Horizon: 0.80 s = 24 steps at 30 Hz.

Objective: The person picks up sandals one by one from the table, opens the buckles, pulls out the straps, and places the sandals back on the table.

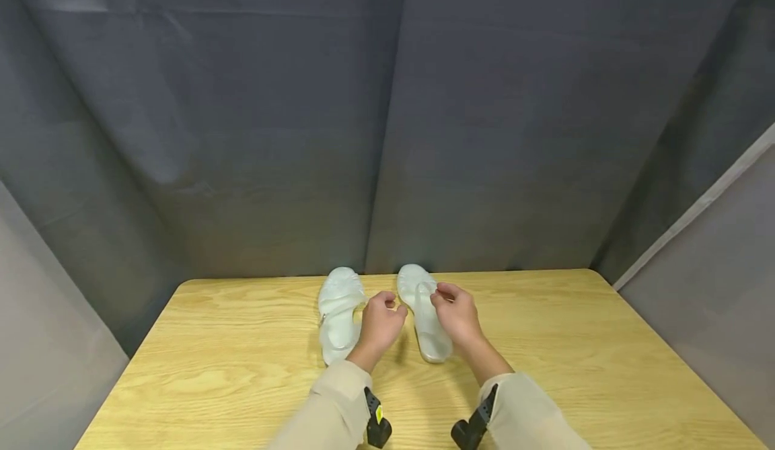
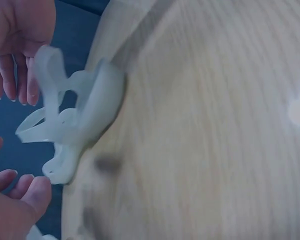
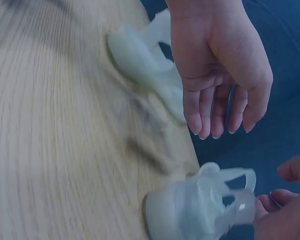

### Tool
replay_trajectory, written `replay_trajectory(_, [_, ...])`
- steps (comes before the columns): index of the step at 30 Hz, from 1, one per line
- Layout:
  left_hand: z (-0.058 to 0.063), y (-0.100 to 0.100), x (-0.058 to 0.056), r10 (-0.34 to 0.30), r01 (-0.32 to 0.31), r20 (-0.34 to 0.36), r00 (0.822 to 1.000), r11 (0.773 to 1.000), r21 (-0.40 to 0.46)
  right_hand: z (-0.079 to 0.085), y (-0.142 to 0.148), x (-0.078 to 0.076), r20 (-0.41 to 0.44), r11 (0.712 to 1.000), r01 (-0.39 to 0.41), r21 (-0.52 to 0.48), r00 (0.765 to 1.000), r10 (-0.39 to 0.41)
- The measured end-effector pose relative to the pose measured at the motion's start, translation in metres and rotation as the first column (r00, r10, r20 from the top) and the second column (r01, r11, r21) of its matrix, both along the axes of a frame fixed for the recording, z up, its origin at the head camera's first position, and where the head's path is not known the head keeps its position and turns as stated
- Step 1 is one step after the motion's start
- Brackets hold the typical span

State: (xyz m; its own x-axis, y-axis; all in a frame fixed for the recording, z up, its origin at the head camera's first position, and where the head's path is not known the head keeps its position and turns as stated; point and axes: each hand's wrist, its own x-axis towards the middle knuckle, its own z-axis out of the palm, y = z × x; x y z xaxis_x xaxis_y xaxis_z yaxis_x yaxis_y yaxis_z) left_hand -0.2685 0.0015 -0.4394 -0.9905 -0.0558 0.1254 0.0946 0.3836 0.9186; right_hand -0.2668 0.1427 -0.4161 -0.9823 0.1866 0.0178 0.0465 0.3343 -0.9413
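Two pale, translucent sandals lie on the wooden table. The left sandal [image 1: 340,312] has a buckled strap, and part of its inner side is behind my left hand [image 1: 383,325]. That hand hovers between the pair, its fingers loosely bent and holding nothing. Beside the right sandal [image 1: 424,315], my right hand [image 1: 459,314] hangs over its outer edge with relaxed fingers. In the left wrist view the right sandal [image 2: 97,102] stands between both hands, its straps raised. Whether the right fingers touch a strap, I cannot tell. The right wrist view shows both sandals, the nearer one [image 3: 170,212] low.
Dark grey curtains [image 1: 387,120] hang right behind the table's far edge. Lighter panels [image 1: 708,282] flank it on the right and left. The wooden tabletop [image 1: 230,362] extends to both sides of the sandals. A black strapped device [image 1: 378,426] sits on each sleeve.
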Motion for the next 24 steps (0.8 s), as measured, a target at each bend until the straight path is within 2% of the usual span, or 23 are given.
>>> replay_trajectory(7, [-0.011, 0.02, 0.003, -0.017, 0.018, 0.039, 0.999, 1.0, -0.02, -0.011, 0.015, -0.002, 0.073, 0.998, 0.042, 0.039, 0.996, -0.045])
replay_trajectory(13, [-0.016, 0.029, 0.006, -0.031, 0.035, 0.072, 0.997, 0.998, -0.045, -0.027, 0.02, -0.002, 0.126, 0.995, 0.044, 0.086, 0.991, -0.054])
replay_trajectory(20, [-0.021, 0.033, 0.004, -0.017, 0.02, 0.087, 0.996, 0.999, -0.043, -0.04, 0.017, -0.001, 0.164, 0.999, 0.021, 0.047, 0.986, -0.028])
replay_trajectory(24, [-0.02, 0.034, 0.004, -0.012, 0.018, 0.107, 0.994, 0.998, -0.056, -0.044, 0.017, 0.0, 0.144, 0.999, 0.011, 0.039, 0.989, -0.016])
